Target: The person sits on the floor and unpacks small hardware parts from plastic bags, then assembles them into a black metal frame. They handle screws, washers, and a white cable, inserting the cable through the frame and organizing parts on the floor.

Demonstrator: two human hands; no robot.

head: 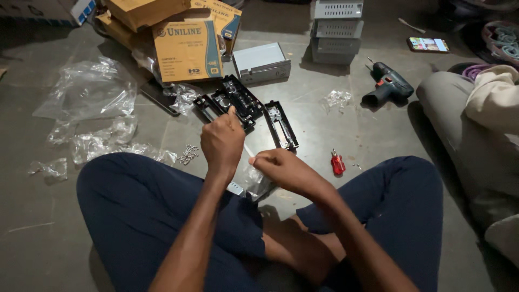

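Observation:
I sit cross-legged on a grey floor. My left hand (222, 141) is closed in a fist with the thumb up, gripping the top of a clear plastic bag (254, 181) that hangs between my hands. My right hand (281, 166) pinches the same bag from the right side. Something white (235, 188) shows at the bag's lower left. Just beyond my hands lie black plastic housing parts (232, 103) and a narrow black panel (281, 125). A small red screwdriver (338, 163) rests on the floor to the right of my right hand.
Crumpled clear bags (89, 94) and a pile of small screws (188, 154) lie at left. Cardboard boxes (186, 51), grey metal boxes (261, 64), a stack of them (336, 30), a cordless drill (386, 85) and a phone (428, 45) sit further out. Another person's leg (470, 124) is at right.

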